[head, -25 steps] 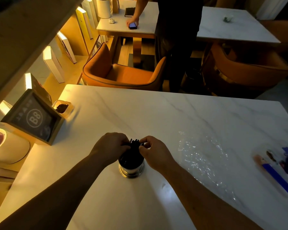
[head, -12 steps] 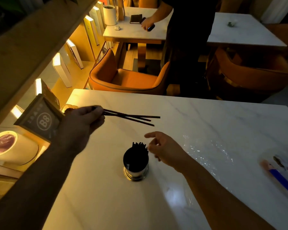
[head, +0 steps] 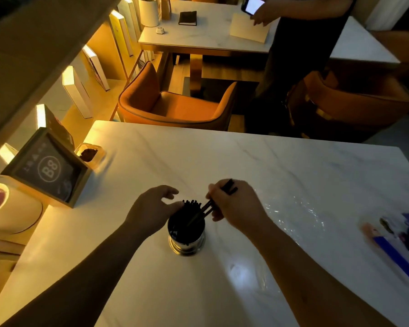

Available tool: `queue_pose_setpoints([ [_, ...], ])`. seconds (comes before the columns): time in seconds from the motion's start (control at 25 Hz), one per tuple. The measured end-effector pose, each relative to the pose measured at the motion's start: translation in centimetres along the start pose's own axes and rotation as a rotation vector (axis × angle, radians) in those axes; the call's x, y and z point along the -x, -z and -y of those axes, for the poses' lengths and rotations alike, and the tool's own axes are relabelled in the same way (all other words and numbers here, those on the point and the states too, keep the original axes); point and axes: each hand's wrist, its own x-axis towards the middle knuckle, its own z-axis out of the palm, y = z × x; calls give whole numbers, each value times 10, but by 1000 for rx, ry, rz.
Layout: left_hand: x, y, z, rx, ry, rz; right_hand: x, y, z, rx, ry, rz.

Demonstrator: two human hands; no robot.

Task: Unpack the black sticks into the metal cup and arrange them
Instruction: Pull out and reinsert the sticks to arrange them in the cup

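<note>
From the head camera I look down on a pale marble counter (head: 293, 166) in dim amber light. A metal cup (head: 186, 244) stands upright near the middle, already packed with black sticks (head: 191, 204) whose tips poke above the rim. My right hand (head: 236, 206) pinches a few more black sticks in a closed grip (the fingers wrap them about midway), tilted so their lower ends dip into the cup while the upper ends jut out past the knuckles. My left hand (head: 154, 211) sits against the cup's left side, its grip released, the thumb touching the standing stick tips and the fingers spread. Crumpled clear plastic wrap (head: 291, 213) lies on the counter just right of my right hand. A framed sign marked B8 (head: 49, 168) stands at the counter's left edge, well apart from the cup.
</note>
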Motion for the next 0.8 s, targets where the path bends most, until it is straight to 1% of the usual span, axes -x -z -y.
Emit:
queue_pose_setpoints([
  [0.04,-6,-4,-3,-141,-78,46,2,-8,-6,77,1,49],
  [0.12,-16,-13,-8,-283,-176,156,6,-23,-18,253,53,179],
  [0.16,-21,-17,-10,-338,-211,185,8,-27,-22,324,87,217],
  [0.2,-24,-18,-11,-390,-239,188,9,-29,-24,366,108,215],
  [0.28,-27,-16,-11,-449,-254,160,9,-25,-26,391,118,151],
  [0.52,-28,9,-13,-383,-208,133,7,-21,-36,388,48,96],
  [0.64,-26,30,-29,-366,-229,115,4,-22,-37,411,26,85],
  [0.8,-16,74,-61,-337,-233,111,0,-22,-34,372,40,62],
])
